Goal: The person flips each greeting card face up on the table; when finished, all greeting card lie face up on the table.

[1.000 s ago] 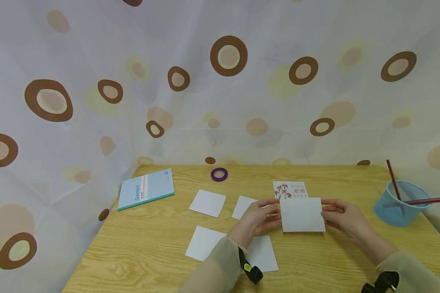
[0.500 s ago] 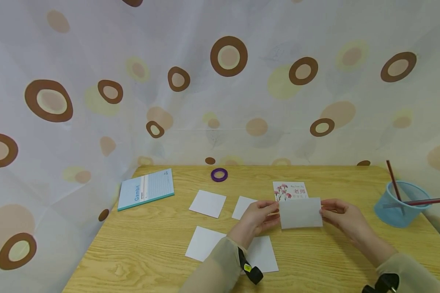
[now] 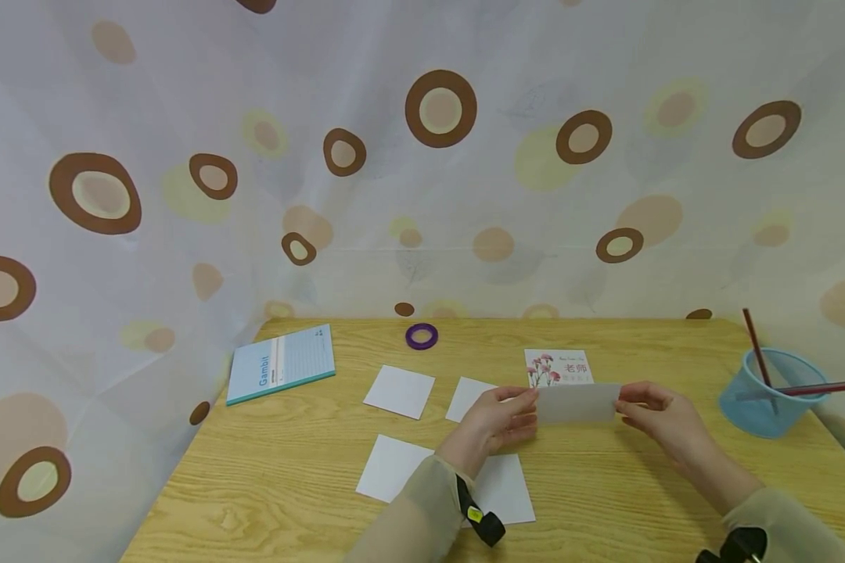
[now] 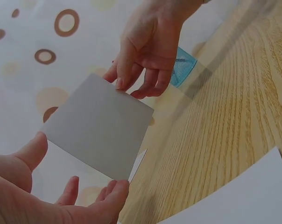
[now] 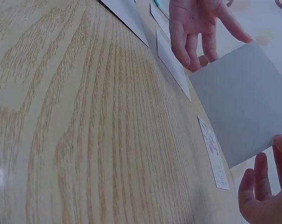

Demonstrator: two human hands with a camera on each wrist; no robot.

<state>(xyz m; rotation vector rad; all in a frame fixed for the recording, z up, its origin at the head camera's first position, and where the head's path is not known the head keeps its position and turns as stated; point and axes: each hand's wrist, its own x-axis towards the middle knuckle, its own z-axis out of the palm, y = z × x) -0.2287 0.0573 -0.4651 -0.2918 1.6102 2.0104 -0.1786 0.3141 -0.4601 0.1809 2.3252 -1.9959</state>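
Sleeves of pale fabric led up from the near edge of the wooden table (image 3: 267, 500) to both hands. Two white paper squares (image 3: 394, 467) lay on the wood nearest the person, by the left forearm. Just beyond, the left hand (image 3: 496, 418) and the right hand (image 3: 658, 418) pinched opposite edges of a blank white card (image 3: 577, 403), thumb and fingertips on each side, lifted clear of the tabletop and tilted nearly flat toward the head camera. Behind the card lay a flower-printed greeting card (image 3: 559, 366); left of it were two more white squares (image 3: 399, 391). A blue mesh pen cup (image 3: 767, 399) stood at the right. Farther off were a Gambit notebook (image 3: 280, 362) at the left and a purple tape ring (image 3: 421, 335) near the far edge.
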